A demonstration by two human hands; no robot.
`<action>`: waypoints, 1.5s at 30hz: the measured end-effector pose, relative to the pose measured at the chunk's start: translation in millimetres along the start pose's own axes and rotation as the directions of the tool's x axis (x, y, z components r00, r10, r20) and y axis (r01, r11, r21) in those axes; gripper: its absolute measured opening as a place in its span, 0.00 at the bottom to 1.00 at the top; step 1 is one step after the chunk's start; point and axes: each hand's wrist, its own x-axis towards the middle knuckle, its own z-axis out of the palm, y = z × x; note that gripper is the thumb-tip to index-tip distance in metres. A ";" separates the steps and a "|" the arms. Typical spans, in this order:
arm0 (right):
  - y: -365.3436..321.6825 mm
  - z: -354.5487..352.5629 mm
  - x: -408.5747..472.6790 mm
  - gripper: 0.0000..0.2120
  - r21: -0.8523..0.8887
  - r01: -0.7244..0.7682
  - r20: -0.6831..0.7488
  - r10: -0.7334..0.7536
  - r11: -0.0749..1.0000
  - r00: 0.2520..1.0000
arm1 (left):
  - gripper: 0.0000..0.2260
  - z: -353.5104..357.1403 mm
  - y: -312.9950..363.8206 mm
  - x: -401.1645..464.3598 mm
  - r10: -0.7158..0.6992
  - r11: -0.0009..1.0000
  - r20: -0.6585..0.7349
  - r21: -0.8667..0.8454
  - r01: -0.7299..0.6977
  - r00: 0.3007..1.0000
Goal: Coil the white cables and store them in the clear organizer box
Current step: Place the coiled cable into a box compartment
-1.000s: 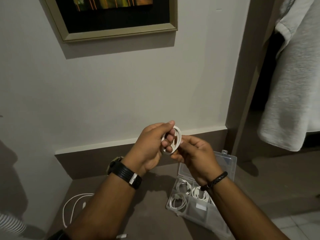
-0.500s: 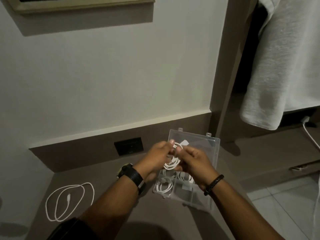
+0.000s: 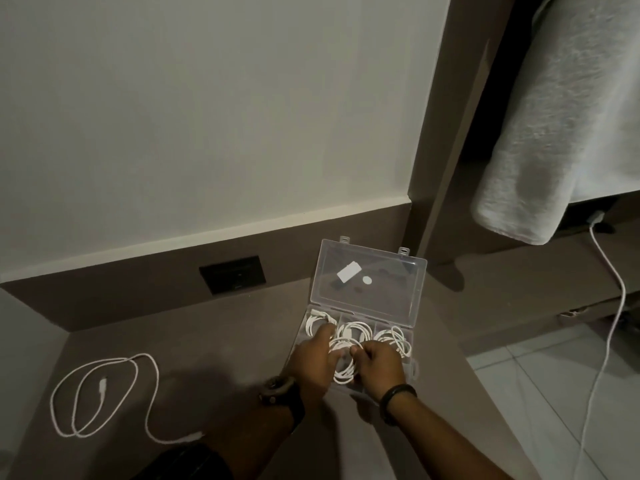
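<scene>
Three coils already sit in the back row of the clear organizer box (image 3: 417, 308), one per compartment, just below its raised lid; a fourth, the coiled white cable (image 3: 343, 365), is being lowered into a compartment in the row nearer the person, so that step looks close to done. Both hands are curled around this coil: the left hand (image 3: 313, 362) grips its left side with fingers bent over the loops, and the right hand (image 3: 379, 367) pinches its right side, neither one spread open. Whether the coil already rests on the box floor cannot be told, since the hands cover its lower edge. The coil lies roughly flat, an oval whose long axis runs from the person toward the lid; its connector ends are hidden. Left of the box, well apart on the brown desk (image 3: 214, 355), a loose white cable (image 3: 104, 396) lies in slack open loops with one plug inside them, not yet wound, so at least one more cable apparently remains to be coiled and stored.
</scene>
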 end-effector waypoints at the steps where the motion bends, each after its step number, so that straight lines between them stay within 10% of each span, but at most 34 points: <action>1: 0.3 2.2 -0.2 0.16 -0.038 0.024 -0.012 -0.024 0.999 1.000 | 0.16 2.2 -2.1 0.4 0.005 1.000 -0.032 0.010 -0.005 0.999; 8: 8.3 -1.6 1.7 0.17 -0.323 0.087 -0.043 -0.106 0.942 0.993 | 0.11 13.1 -9.5 10.4 0.527 0.794 -0.002 0.357 -0.492 0.850; 14: 10.9 3.6 -3.2 0.03 -0.213 -0.102 -0.170 0.066 0.972 0.983 | 0.04 11.8 -3.4 9.5 0.414 0.772 0.160 0.460 -0.439 0.896; 24: 23.0 -10.9 -2.1 0.06 -0.332 0.260 0.059 -0.256 0.907 0.965 | 0.06 4.2 5.5 6.7 0.337 0.924 -0.021 0.197 -0.326 0.941; 45: 18.5 -21.2 19.3 0.05 -0.602 0.419 0.421 -0.176 0.680 0.890 | 0.08 -14.6 8.2 6.6 0.521 0.569 0.321 0.560 -0.602 0.791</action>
